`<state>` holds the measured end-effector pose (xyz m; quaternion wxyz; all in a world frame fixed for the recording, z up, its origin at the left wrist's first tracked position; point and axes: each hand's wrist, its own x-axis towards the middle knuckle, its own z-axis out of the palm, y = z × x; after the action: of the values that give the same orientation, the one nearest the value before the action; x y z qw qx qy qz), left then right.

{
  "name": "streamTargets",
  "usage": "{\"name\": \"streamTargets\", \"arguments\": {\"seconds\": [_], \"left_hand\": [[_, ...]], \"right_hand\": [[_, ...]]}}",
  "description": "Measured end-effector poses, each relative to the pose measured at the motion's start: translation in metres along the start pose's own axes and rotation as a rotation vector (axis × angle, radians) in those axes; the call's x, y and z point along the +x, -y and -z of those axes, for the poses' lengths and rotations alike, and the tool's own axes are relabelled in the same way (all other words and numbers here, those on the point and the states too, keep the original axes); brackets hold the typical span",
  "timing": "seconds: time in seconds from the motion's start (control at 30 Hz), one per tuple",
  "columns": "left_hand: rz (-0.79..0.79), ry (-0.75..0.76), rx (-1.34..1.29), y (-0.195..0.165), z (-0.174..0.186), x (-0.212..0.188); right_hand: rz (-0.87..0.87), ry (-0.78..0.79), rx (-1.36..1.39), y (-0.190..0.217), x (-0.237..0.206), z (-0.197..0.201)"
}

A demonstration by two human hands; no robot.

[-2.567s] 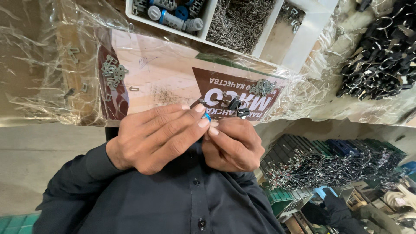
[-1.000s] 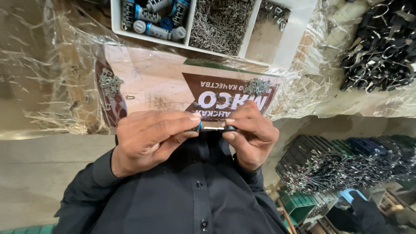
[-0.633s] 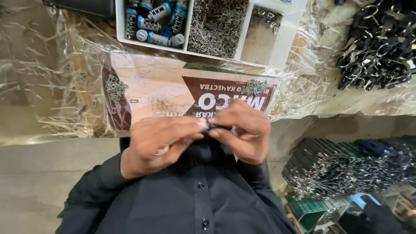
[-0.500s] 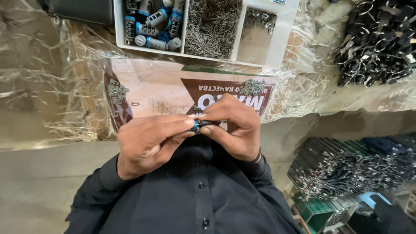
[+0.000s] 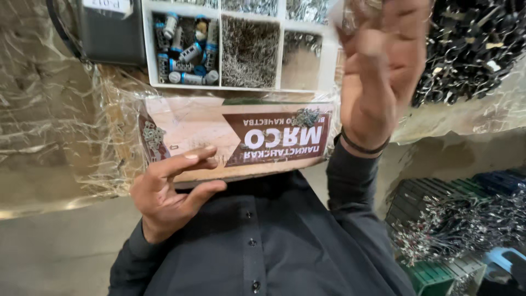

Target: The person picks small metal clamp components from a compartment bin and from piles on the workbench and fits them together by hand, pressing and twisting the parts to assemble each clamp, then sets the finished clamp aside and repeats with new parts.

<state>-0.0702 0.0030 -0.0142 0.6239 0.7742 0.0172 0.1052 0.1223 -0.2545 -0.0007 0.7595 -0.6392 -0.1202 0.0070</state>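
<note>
two hands are in view. the left hand (image 5: 170, 192) is released, fingers spread, just near the printed card (image 5: 235, 137) under clear plastic. the right hand (image 5: 378, 66) is lifted and blurred; i cannot tell its state. far behind, a white tray (image 5: 148, 49) shows three compartments; far right, one heap of dark metal parts (image 5: 471, 49).

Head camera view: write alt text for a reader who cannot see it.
A person's right hand is raised, blurred, toward a white divided tray of small metal parts, while the left hand rests open against a plastic-wrapped board.
</note>
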Motion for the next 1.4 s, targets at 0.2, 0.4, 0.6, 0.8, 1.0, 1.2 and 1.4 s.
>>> {"name": "streamTargets", "arguments": {"seconds": [0.2,0.4,0.6,0.8,1.0,1.2,1.4], "left_hand": [[-0.065,-0.024,0.197,-0.005,-0.004,0.008],[-0.282,0.099,0.492,0.011,-0.007,0.006],[-0.37,0.226,0.823,0.021,-0.025,-0.008],[-0.386,0.16,1.061,0.026,-0.02,-0.02],[-0.242,-0.042,1.157,0.034,0.023,-0.029],[-0.243,-0.268,1.063,0.031,0.034,-0.01],[-0.335,-0.385,0.987,0.013,0.055,0.036]], "right_hand": [[0.023,0.272,-0.008,0.017,-0.022,-0.005],[-0.149,0.118,0.132,0.005,-0.066,0.012],[-0.199,0.038,0.195,-0.006,-0.085,0.016],[-0.214,0.053,0.2,-0.012,-0.089,0.012],[-0.197,0.039,0.199,-0.015,-0.088,0.009],[-0.192,0.043,0.214,-0.017,-0.086,0.004],[-0.183,0.069,0.233,-0.01,-0.08,0.002]]}}
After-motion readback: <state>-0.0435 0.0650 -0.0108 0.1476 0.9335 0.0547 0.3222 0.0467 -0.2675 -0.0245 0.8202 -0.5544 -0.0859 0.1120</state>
